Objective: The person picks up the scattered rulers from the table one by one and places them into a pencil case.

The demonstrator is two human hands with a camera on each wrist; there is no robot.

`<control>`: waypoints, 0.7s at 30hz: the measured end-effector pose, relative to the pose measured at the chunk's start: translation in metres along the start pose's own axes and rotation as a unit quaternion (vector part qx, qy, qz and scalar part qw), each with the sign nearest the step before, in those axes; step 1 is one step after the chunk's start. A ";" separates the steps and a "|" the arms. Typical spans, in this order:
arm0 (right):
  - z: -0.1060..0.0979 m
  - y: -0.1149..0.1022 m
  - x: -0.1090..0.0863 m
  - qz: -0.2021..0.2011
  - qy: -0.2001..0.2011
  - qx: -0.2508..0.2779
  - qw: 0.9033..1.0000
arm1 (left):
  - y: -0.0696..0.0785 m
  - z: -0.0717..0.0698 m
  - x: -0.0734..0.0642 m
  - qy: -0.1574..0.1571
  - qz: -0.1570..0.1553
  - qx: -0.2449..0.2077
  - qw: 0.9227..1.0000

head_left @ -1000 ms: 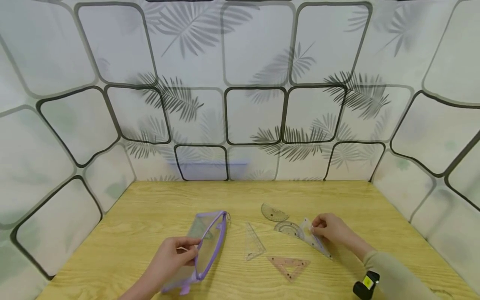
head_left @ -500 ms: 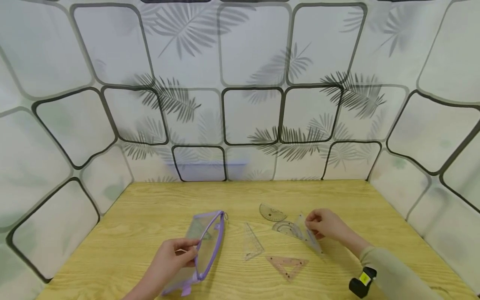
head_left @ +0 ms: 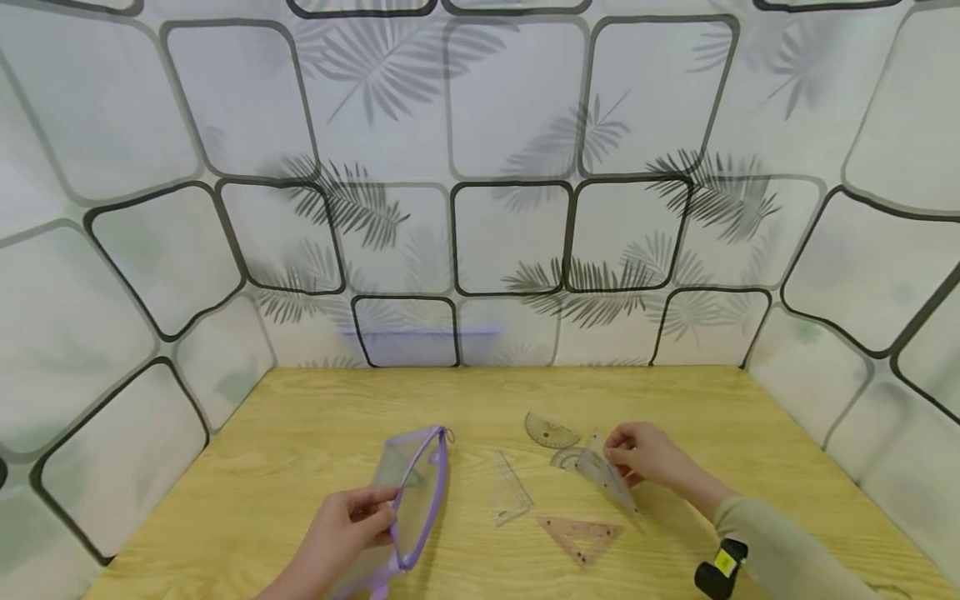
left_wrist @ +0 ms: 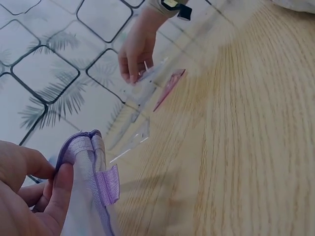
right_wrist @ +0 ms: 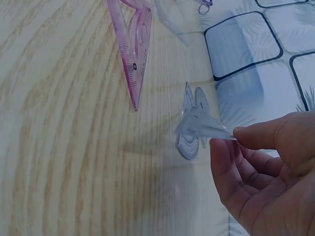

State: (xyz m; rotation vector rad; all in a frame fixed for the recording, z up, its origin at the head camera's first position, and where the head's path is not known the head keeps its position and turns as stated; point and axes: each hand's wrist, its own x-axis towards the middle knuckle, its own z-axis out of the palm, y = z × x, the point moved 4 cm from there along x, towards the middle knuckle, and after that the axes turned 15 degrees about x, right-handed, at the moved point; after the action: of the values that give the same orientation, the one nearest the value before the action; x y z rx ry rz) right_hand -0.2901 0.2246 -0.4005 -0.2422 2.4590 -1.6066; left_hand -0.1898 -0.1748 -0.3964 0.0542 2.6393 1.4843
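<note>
My left hand (head_left: 345,525) pinches the rim of a see-through zip pencil case (head_left: 422,500) with purple edging, holding its mouth apart. In the left wrist view, thumb and fingers grip the case's purple end (left_wrist: 81,147). My right hand (head_left: 648,457) pinches a clear set square (head_left: 609,477) by one edge, tilted up from the table. Partly behind it lies a clear protractor (head_left: 567,457), and a second protractor (head_left: 551,432) is just beyond. Between case and right hand lie another clear set square (head_left: 517,498) and a pink set square (head_left: 579,533).
The wood-grain table (head_left: 330,408) meets patterned walls (head_left: 510,233) at the back and both sides. A black device with a yellow label (head_left: 724,562) is on the right wrist. The case has a small ring (head_left: 449,435) at its far end.
My right hand has lifted the clear set square and moved slightly left with it, over the nearer protractor. The left hand keeps its hold on the pencil case.
</note>
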 end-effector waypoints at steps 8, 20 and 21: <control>0.004 -0.001 0.005 -0.001 0.000 0.004 1.000 | -0.003 -0.003 -0.004 -0.011 -0.015 -0.022 1.000; 0.017 -0.015 0.012 0.010 -0.009 0.046 0.999 | -0.005 -0.002 -0.002 -0.028 -0.036 -0.042 0.998; 0.018 -0.016 0.013 0.011 -0.009 0.052 0.999 | -0.004 -0.002 -0.001 -0.026 -0.037 -0.041 0.998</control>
State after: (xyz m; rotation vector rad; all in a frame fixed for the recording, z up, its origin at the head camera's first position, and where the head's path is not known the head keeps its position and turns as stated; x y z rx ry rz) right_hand -0.2975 0.1993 -0.3937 -0.2104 2.3478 -1.7101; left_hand -0.1886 -0.1790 -0.3988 -0.0116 2.5073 1.5441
